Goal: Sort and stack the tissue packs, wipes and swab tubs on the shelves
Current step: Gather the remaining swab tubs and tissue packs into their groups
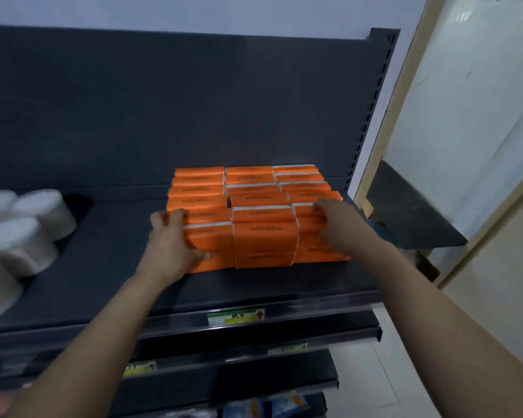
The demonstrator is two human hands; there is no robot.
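Observation:
Several orange tissue packs (264,238) stand stacked in three rows on the dark shelf (109,267), toward its right end. My left hand (171,239) grips the front left stack, fingers over its top and thumb across its front face. My right hand (335,224) grips the front right stack, fingers curled over a pack's top edge. Several white swab tubs (27,233) stand grouped at the shelf's left end, blurred.
The dark back panel (194,101) rises behind the packs, with a slotted upright (372,107) at the right. A price label (236,316) sits on the shelf's front rail. Lower shelves hold blue packs (266,407). A pale wall panel (465,116) stands at right.

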